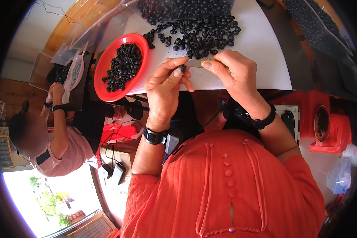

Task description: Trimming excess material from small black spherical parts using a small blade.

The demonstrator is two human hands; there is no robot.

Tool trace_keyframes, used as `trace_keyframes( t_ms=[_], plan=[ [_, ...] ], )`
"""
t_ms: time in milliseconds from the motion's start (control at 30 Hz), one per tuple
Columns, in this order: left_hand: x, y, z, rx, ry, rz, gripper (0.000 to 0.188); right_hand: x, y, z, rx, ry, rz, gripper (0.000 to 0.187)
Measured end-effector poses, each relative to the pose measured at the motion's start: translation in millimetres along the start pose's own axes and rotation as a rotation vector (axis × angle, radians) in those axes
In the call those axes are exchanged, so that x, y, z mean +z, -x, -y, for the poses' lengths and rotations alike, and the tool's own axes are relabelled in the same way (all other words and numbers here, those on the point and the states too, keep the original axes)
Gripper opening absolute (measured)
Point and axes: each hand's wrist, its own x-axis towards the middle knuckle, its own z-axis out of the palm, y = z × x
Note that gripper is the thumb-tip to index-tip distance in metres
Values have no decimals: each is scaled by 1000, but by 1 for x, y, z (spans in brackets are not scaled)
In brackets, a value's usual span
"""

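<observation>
My left hand (162,87) pinches a small round black bead-like piece (182,68) between thumb and fingertips, just over the front part of the white tabletop (261,47). To the right, my right hand (238,75) is closed, thumb against the curled fingers, around a thin slender tool (195,66). Its tip points at the black piece; whether it touches cannot be made out. Beyond my hands lies a loose pile of similar black pieces (204,33), each with a hole. A red plate (100,81) holding many more sits to the left of my left hand.
A clear plastic container (186,8) of black pieces stands behind the pile, another bin (321,27) at far right. On the left a co-worker (63,146) works by a pink basket (74,73). Red stools (333,131) and a cable-strewn box (119,156) flank my lap.
</observation>
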Motion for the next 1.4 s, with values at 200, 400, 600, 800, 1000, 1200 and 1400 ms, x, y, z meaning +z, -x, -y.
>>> trace_keyframes(
  t_ms=[200, 400, 600, 800, 1000, 1200, 1400],
  plan=[
    [-1, 0, 0, 10, -5, 8, 27, 1, 0, 0, -25, 17, -5, 24],
    [-1, 0, 1, 6, 9, 2, 26, 1, 0, -1, -51, 13, -20, 23],
    [0, -1, 2, 27, -23, -7, 26, 2, 0, -1, -42, 26, -8, 23],
    [1, -1, 2, 38, -45, 5, 26, 1, 1, -2, -60, 9, -11, 21],
    [4, -2, -1, 24, -6, 6, 26, 3, 0, -3, -66, 14, -23, 21],
    [3, -3, -1, -8, -5, -1, 27, 2, 0, -5, -63, 22, -7, 22],
    [0, -1, -5, -45, 11, 12, 26, 3, -1, -3, -58, 16, 16, 23]
  ],
)
